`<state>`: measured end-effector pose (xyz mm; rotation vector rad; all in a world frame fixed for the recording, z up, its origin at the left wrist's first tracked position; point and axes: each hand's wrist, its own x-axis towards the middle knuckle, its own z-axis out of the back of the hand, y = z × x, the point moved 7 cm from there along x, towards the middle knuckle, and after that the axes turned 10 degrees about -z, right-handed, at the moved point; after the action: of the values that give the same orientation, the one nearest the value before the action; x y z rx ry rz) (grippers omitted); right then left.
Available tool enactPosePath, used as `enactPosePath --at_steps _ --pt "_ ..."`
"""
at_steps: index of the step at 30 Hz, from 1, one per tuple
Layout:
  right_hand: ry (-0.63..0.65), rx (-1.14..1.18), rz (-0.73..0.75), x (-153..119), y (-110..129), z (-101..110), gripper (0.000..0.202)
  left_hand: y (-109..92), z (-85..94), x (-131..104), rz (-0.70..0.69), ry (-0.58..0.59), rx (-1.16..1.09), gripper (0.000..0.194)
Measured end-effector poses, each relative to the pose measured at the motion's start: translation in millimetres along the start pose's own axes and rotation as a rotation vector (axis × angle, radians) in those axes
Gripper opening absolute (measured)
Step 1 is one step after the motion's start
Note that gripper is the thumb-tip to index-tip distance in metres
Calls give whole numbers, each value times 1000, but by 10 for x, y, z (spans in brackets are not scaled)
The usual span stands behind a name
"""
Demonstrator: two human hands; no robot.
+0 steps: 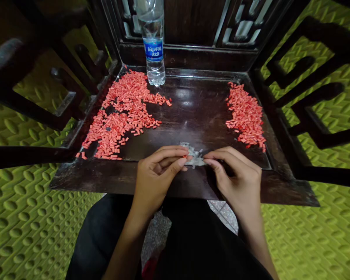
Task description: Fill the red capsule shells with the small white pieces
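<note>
Between finger and thumb, my left hand [159, 171] pinches a small red tube [185, 156], its end showing at the fingertips. My right hand [236, 167] is closed in a pinch at the right side of a little heap of pale, clear bits [194, 157]; whatever sits in its fingertips is too small to make out. Both hands hover by the front edge of the dark wooden seat [192, 112]. A large spread of red tubes [128, 101] lies on the left, and a narrower pile of similar red tubes [246, 116] on the right.
Toward the back left stands a clear water bottle [154, 50] with a blue label, beside the red tubes. Carved dark wooden armrests [309, 97] flank the seat, and a panelled back [189, 23] rises behind it. Yellow-green textured matting [26, 217] shows on both sides.
</note>
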<state>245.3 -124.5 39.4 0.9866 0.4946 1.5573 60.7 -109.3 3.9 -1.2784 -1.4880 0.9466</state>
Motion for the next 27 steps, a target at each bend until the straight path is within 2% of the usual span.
enactPosePath --at_steps 5,11,16,27 --pt "-8 54 -42 18 -64 4 15 -27 21 8 -55 -31 23 10" --pt "-11 155 -64 29 -104 41 21 -21 24 -13 -42 -57 -15 10" --pt "-20 233 -112 34 -148 50 18 -52 -12 -30 -30 -23 -15 10" --pt "-30 131 -106 25 -111 61 13 -67 -62 -27 -16 10 63 12"
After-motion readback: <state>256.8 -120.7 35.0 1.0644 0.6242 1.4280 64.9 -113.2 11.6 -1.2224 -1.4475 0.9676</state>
